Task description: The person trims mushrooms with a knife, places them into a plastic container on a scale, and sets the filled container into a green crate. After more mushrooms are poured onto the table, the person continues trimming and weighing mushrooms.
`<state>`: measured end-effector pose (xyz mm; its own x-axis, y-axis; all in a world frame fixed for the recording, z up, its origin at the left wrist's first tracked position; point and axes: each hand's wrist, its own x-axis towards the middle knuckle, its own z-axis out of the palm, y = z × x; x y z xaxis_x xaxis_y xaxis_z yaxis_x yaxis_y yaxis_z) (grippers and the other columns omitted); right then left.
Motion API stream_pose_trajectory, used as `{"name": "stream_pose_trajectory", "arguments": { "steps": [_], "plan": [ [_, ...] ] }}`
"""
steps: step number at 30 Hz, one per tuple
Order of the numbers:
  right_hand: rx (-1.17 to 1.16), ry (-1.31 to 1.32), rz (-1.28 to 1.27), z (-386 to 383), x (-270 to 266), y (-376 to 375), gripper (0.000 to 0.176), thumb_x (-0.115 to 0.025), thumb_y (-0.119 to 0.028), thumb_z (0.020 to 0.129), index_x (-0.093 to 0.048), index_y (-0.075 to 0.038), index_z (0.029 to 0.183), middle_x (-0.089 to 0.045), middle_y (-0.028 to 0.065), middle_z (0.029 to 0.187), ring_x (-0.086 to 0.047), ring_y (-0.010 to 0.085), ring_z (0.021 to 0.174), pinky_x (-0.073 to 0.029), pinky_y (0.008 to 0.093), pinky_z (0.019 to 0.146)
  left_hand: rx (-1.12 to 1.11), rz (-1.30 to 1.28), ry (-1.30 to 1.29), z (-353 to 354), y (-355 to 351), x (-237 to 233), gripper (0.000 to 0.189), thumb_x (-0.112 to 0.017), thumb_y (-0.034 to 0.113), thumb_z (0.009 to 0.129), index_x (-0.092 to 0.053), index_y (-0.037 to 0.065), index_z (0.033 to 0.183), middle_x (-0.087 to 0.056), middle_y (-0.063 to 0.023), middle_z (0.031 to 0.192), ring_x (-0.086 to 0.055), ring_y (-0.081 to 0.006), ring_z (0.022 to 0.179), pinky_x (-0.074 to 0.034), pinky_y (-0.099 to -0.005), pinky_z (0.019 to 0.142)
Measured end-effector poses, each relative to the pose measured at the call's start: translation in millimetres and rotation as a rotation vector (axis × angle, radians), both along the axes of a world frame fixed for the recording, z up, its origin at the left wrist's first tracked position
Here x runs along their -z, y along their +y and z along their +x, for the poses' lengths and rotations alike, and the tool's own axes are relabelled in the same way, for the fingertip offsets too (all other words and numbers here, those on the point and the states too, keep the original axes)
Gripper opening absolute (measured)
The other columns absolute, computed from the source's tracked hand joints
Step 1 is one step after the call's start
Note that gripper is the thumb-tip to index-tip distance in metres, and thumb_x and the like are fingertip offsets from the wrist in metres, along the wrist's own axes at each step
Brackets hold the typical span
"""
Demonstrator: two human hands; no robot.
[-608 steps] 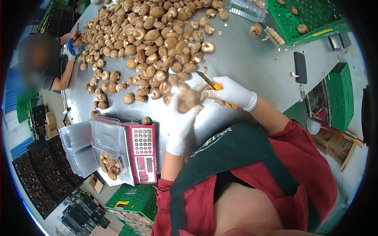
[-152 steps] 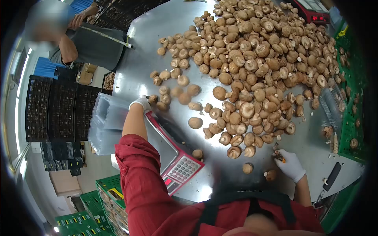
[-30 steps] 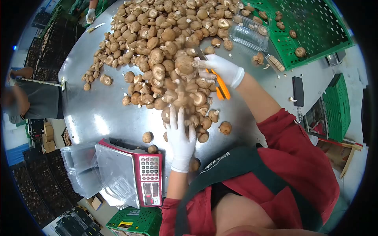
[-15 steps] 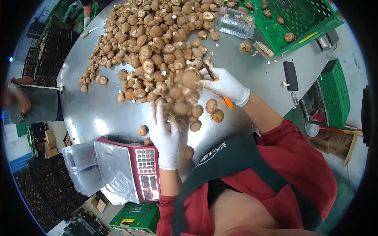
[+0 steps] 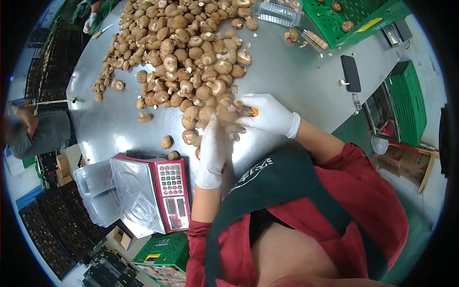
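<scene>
Brown shiitake mushrooms (image 5: 179, 52) lie in a large heap on the metal table. My left hand (image 5: 211, 155), in a white glove, is held edge-on at the near end of the heap. Its fingers are stretched out against a few mushrooms and partly blurred. Facing it, my gloved right hand (image 5: 270, 116) is closed around an orange-handled cutting tool (image 5: 254, 112), mostly hidden by the palm and fingers. Blurred mushrooms (image 5: 226, 111) lie between the two hands. A loose mushroom (image 5: 167, 142) sits left of my left hand.
A red scale (image 5: 172, 179) with clear plastic trays (image 5: 95, 191) stands at the near left. Farther right are a clear punnet (image 5: 277, 14), a green crate (image 5: 339, 28), a brush-like object (image 5: 315, 40) and a phone (image 5: 351, 73). A person (image 5: 40, 129) is at the left.
My right hand has moved down and left, toward my left hand, with the orange-handled tool. My left hand has turned edge-on. Mushrooms near the hands have shifted; the camera view has moved slightly.
</scene>
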<state>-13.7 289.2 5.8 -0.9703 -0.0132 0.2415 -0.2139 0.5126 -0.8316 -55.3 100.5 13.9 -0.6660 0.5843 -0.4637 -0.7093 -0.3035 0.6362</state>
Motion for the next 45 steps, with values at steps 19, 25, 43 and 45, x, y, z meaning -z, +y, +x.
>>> {"name": "stream_pose_trajectory", "arguments": {
  "steps": [19,25,43,45],
  "plan": [
    [0.444,-0.782,-1.720,45.3,54.5,50.7,0.038,-0.050,-0.021,0.098,-0.051,0.001,0.128,-0.056,0.0076,0.097,-0.046,0.0060,0.057,-0.043,0.0173,0.046,0.041,-0.202,0.347,0.6,-10.8,-0.5,0.054,-0.052,-0.002,0.088,-0.043,0.002,0.141,-0.049,-0.0124,0.136,-0.052,-0.0208,0.120,-0.044,-0.0308,0.100],
    [0.152,-0.733,-1.218,42.1,2.2,34.3,0.027,-0.051,-0.019,0.098,-0.060,0.000,0.116,-0.062,0.0093,0.086,-0.046,0.0030,0.050,-0.041,0.0171,0.042,0.038,-0.147,0.392,-3.8,-3.2,0.2,0.063,-0.060,-0.004,0.085,-0.040,0.003,0.145,-0.046,-0.0101,0.143,-0.050,-0.0191,0.123,-0.042,-0.0294,0.101],
    [0.372,-0.428,0.122,54.2,56.4,19.6,0.039,-0.062,-0.010,0.084,-0.052,-0.007,0.121,-0.066,0.0235,0.089,-0.068,0.0372,0.078,-0.052,0.0480,0.066,0.029,-0.069,0.383,31.8,-8.6,-17.5,0.051,-0.073,-0.003,0.081,-0.048,0.001,0.126,-0.054,-0.0058,0.118,-0.053,-0.0133,0.108,-0.047,-0.0263,0.090],
    [0.334,-0.431,0.015,56.4,39.9,35.7,0.034,-0.061,-0.009,0.086,-0.054,-0.005,0.119,-0.066,0.0191,0.084,-0.067,0.0307,0.075,-0.053,0.0403,0.069,0.005,-0.098,0.518,35.1,-8.0,-24.7,0.053,-0.073,-0.004,0.080,-0.048,0.001,0.127,-0.054,-0.0062,0.118,-0.053,-0.0135,0.108,-0.047,-0.0261,0.089]
  ]
}}
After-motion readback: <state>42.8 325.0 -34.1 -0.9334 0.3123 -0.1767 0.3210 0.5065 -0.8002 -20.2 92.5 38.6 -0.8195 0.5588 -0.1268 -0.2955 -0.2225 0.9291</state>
